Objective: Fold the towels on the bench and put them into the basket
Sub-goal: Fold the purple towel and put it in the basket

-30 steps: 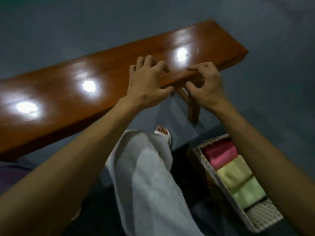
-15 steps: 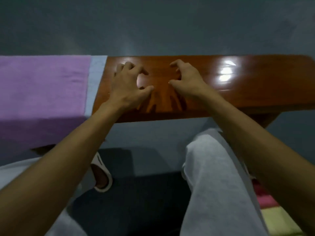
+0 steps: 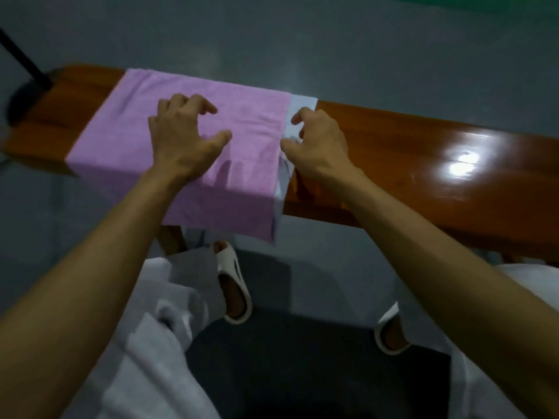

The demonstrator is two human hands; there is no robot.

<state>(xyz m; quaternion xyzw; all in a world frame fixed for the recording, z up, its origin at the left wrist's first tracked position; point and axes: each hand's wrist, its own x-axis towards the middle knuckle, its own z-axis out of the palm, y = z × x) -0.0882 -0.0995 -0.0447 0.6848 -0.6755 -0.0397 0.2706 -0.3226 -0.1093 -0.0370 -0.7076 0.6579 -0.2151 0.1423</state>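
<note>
Your left hand (image 3: 181,140) is hovering half-curled, gripping nothing, the pink towel (image 3: 257,116) lying under its fingers. Your right hand (image 3: 317,140) is curling at the pale towel (image 3: 304,102) edge; I cannot tell whether it is gripping.

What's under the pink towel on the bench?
A pale towel peeks out along the right edge of the pink towel, both lying on the wooden bench. How far it reaches underneath, and anything else beneath, is covered.

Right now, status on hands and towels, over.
Left hand over pink towel, fingers bent, holding nothing. Right hand at edge of pale blue towel, grip unclear. Towels draped over bench, unfolded; basket out of view.
</note>
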